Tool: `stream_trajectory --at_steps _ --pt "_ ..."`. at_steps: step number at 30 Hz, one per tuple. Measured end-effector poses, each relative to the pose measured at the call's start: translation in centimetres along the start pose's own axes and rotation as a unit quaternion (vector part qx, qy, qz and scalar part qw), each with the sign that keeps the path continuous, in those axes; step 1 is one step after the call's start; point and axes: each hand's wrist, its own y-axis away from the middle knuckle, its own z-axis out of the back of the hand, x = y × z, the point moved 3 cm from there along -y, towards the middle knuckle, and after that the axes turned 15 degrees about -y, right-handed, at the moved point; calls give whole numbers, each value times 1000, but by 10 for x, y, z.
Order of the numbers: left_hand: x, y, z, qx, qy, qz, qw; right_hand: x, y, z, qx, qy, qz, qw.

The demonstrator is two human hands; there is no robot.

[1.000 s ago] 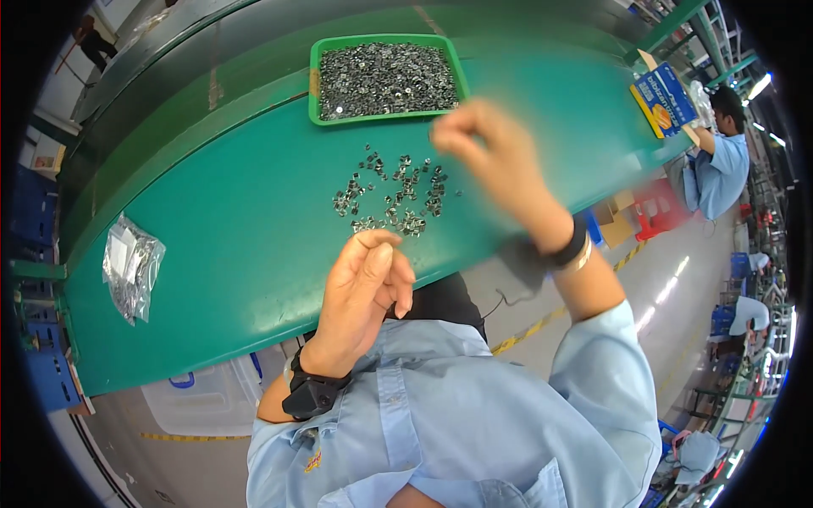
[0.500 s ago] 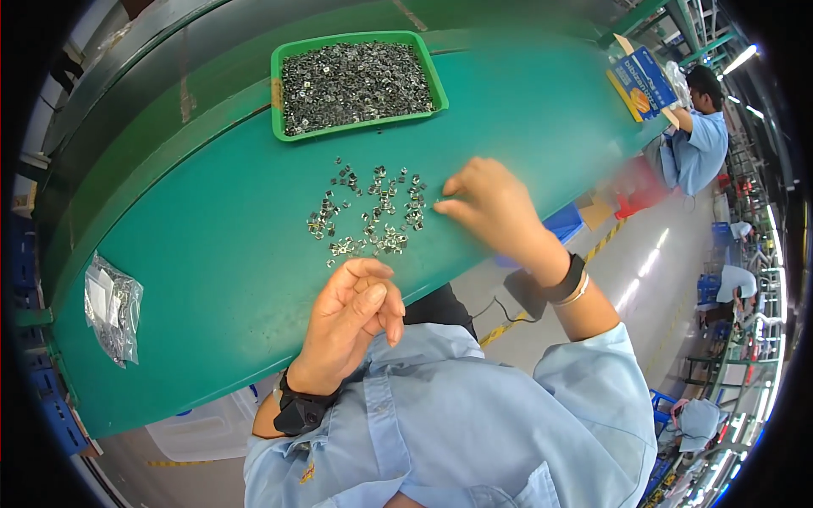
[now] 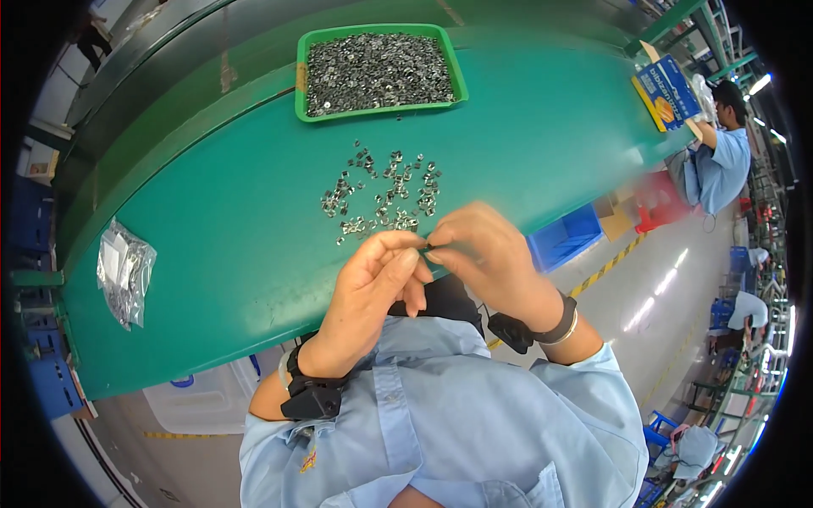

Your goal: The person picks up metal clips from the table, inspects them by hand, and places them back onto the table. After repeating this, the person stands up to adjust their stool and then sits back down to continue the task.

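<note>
My left hand (image 3: 373, 288) is over the table's near edge, thumb and forefinger pressed together and the other fingers curled. My right hand (image 3: 491, 258) meets it at the fingertips, slightly blurred, pinching a tiny dark part (image 3: 429, 246) between thumb and forefinger. Whether the left fingertips also grip that part, or another piece, I cannot make out. Just beyond the hands, small shiny metal parts (image 3: 395, 173) lie scattered in loose clusters on the green table (image 3: 237, 245). Farther back, a shallow green tray (image 3: 302, 80) is filled with many similar small parts.
At the left lies a clear plastic bag (image 3: 124, 275) with a white label. A blue and yellow box (image 3: 666, 93) stands at the far right, beside a co-worker (image 3: 720, 157) in light blue. A blue bin (image 3: 566, 240) sits below the table's right edge.
My right hand has come from the right of the scattered parts, nearer to me, to meet my left fingertips. The whole view has shifted slightly, moving the table's contents rightward in the picture.
</note>
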Motion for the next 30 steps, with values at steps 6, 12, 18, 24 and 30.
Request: stream_trajectory --at_steps 6,12,18,24,30 --pt "5 2 0 1 -6 -5 1000 0 6 -8 17 -18 20 999" --pt "2 5 3 -2 -30 10 999 2 8 -10 17 -53 12 998" --pt "-3 9 3 -36 -138 -14 990 5 9 -7 19 -67 -5 998" --pt "1 10 4 -35 -116 -32 992 5 10 -9 12 -24 44 999" --pt "4 11 1 -30 -3 -13 999 6 12 -12 -11 2 80 997"
